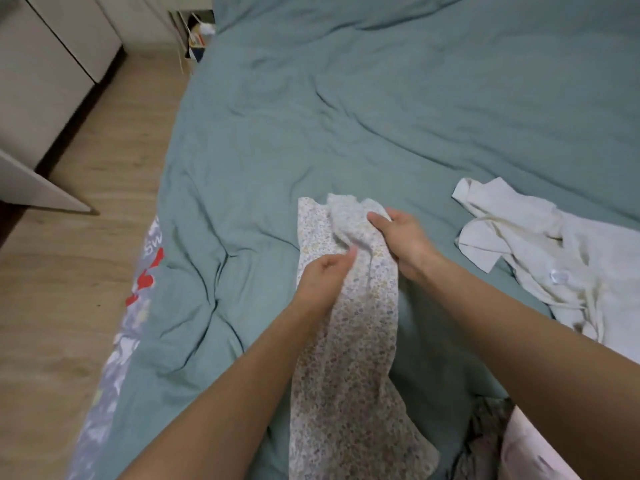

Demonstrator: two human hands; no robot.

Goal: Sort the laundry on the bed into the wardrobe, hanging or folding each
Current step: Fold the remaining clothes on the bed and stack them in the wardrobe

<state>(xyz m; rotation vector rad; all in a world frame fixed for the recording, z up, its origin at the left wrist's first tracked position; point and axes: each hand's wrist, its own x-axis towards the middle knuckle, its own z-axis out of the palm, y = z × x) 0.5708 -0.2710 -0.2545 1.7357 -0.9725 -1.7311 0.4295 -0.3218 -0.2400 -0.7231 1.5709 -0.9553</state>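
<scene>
A long floral-print garment (pixel 360 358) lies stretched along the teal bed cover (pixel 381 116), running from the bed's near edge towards the middle. My left hand (pixel 325 275) pinches its bunched upper part from the left with curled fingers. My right hand (pixel 405 242) grips the same bunched end from the right, fingers wrapped over the cloth. A cream-white garment (pixel 540 251) lies crumpled on the bed to the right of my hands.
More crumpled laundry, dark patterned (pixel 485 441) and pale pink (pixel 530 452), sits at the bottom right corner. White wardrobe fronts (pixel 45 74) stand at the left beyond a strip of wooden floor (pixel 69 271). A printed sheet edge (pixel 138 292) hangs at the bed's left side.
</scene>
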